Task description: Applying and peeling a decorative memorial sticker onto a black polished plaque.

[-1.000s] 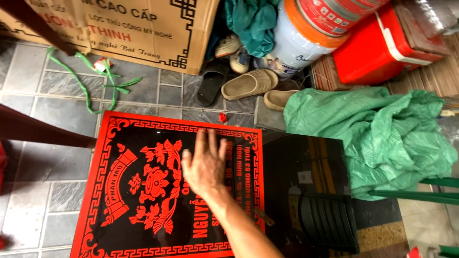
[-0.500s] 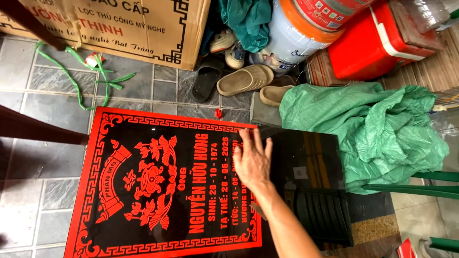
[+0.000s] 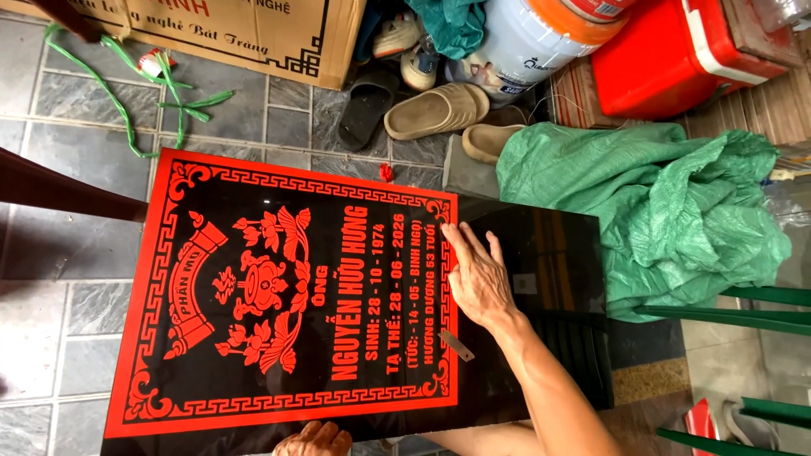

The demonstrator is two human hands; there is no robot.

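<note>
Head view, and we log a black polished slab [image 3: 338, 312] lying flat on the grey tiled floor [image 3: 68, 329], a red stencil sheet with an ornate border and lettering covering most of its face. Our right hand [image 3: 478, 283] lies palm down and flat at the stencil's right edge, fingers spread and pointing toward the top of the frame, gripping nothing, just pressing on the surface. A small grey blade-like piece [image 3: 456, 345] sits on the slab just below that hand, apart from it. Our left hand [image 3: 314, 440] shows only as knuckles at the bottom edge of the frame, at the slab's near rim; we cannot tell whether it is open or closed on anything.

Key relation: the slab's long axis runs left to right across the frame, and nearly all of the stencil stretches leftward from the right hand, with bare black stone to its right. The right hand is plainly the nearer one to the stencil's edge.

Around it: a green tarp [image 3: 659, 211] bunched just right of the slab, beige slippers [image 3: 435, 110] above it, a cardboard box [image 3: 245, 34], a red cooler [image 3: 676, 59], and green string [image 3: 127, 93] on the tiles.
</note>
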